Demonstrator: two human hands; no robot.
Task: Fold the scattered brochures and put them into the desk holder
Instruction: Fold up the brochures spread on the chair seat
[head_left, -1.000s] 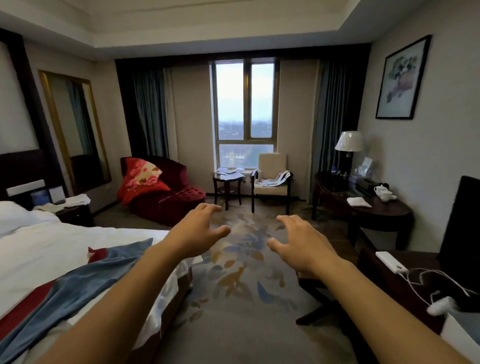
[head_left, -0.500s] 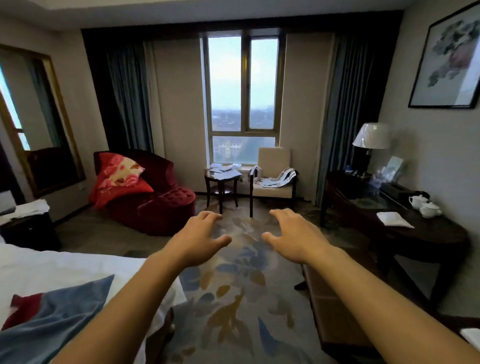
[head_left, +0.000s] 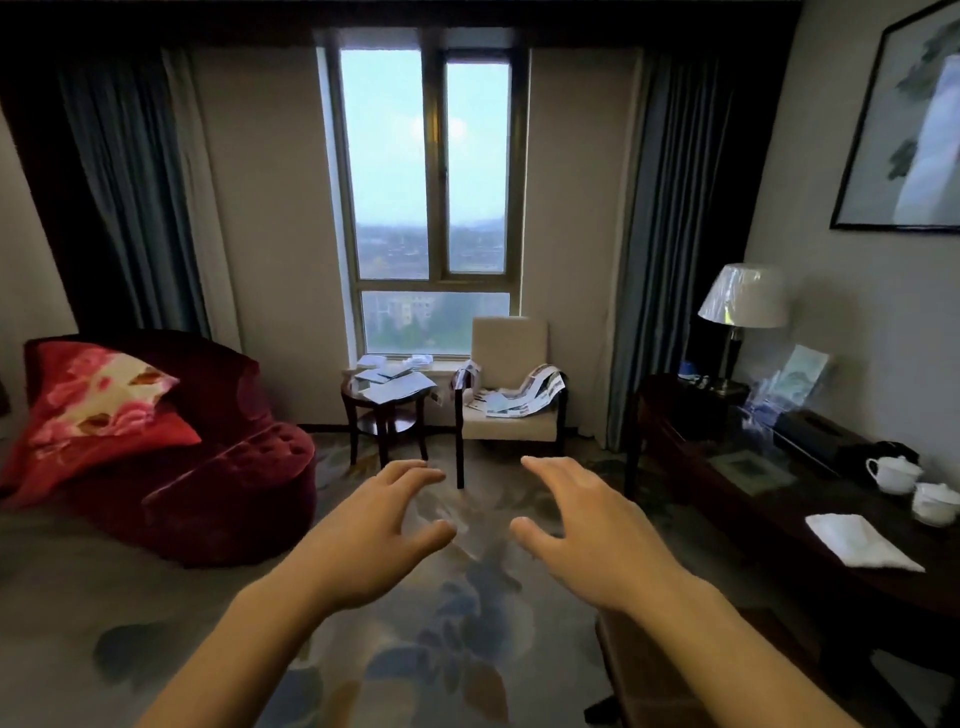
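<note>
Both hands are stretched forward above the patterned carpet (head_left: 441, 613) and hold nothing. The left hand (head_left: 374, 540) and the right hand (head_left: 587, 530) have their fingers slightly spread and softly bent, thumbs pointing toward each other. The brochures (head_left: 397, 382), thin flat paper sheets, lie loose on the small round wooden table (head_left: 387, 410) under the window. More brochures (head_left: 514, 400) hang over the seat and arm of the beige padded chair (head_left: 511, 395) beside it. The clear holder (head_left: 779, 395) stands on the dark glossy desk (head_left: 810, 525) at the right, near a lamp (head_left: 743, 317).
</note>
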